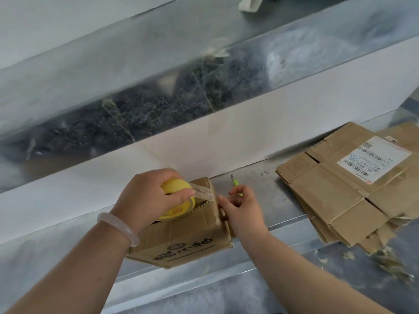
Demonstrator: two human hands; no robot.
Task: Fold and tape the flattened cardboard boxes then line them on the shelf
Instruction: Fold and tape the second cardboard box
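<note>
A small folded cardboard box point(186, 241) with dark printed characters on its near face stands on the metal shelf point(256, 182). My left hand point(145, 196) grips a yellow roll of clear tape point(179, 200) on top of the box. A strip of tape runs from the roll toward the box's right edge. My right hand point(242, 209) sits at that right edge, holding a thin green cutter point(235, 185) with its blade pointing away, its fingers touching the tape end.
A stack of flattened cardboard boxes point(349, 189) lies at the right, hanging over the shelf's front edge; the top one bears a white shipping label point(374, 159). A white wall band point(204, 146) runs behind the shelf. Debris point(392, 266) litters the lower right.
</note>
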